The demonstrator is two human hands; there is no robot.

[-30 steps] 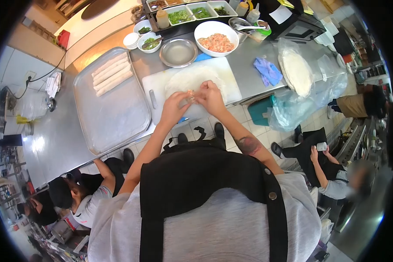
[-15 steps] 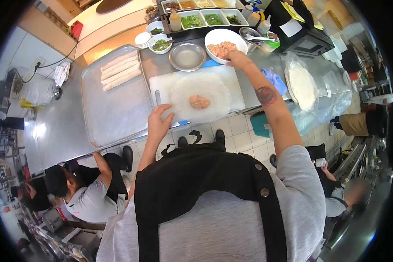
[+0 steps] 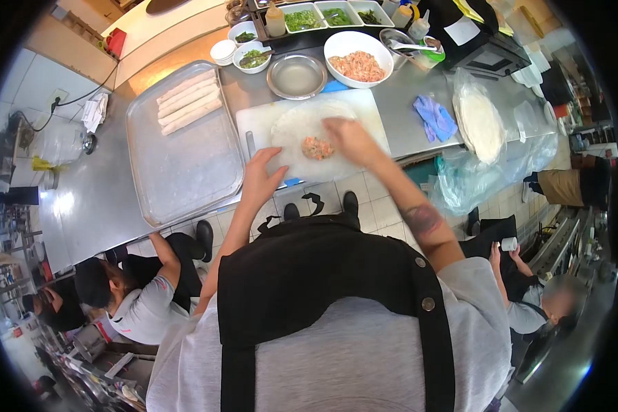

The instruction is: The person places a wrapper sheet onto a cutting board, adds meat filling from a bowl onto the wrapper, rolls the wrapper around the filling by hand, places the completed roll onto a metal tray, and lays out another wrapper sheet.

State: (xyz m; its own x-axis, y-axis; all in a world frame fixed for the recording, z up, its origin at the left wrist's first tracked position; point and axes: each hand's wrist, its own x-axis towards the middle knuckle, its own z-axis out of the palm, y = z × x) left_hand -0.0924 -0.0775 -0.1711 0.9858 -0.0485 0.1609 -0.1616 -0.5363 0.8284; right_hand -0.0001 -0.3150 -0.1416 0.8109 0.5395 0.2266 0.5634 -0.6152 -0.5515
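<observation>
On the white board [image 3: 374, 120] lies one round dough sheet [image 3: 301, 123], with one mound of filling [image 3: 318, 149] near its middle. The left hand [image 3: 261, 180] is at the sheet's left edge, its fingers spread loosely with the thumb apart, grasping nothing I can see. The right hand [image 3: 353, 142] is just beyond the mound, fingers bunched and blurred; I cannot tell whether they hold anything.

I count four pale rolls [image 3: 189, 101], side by side at the far end of one tray [image 3: 185, 175]; the near part of its floor gives open room. The tray's right rim runs just beside the board. The sheet seems to reach past the board's near edge. Behind stand one bowl of filling [image 3: 358, 60], one metal dish [image 3: 296, 75] and two small bowls of greens [image 3: 253, 59]. To the right, a strip of counter [image 3: 405, 103] separates the board from one blue cloth [image 3: 435, 118].
</observation>
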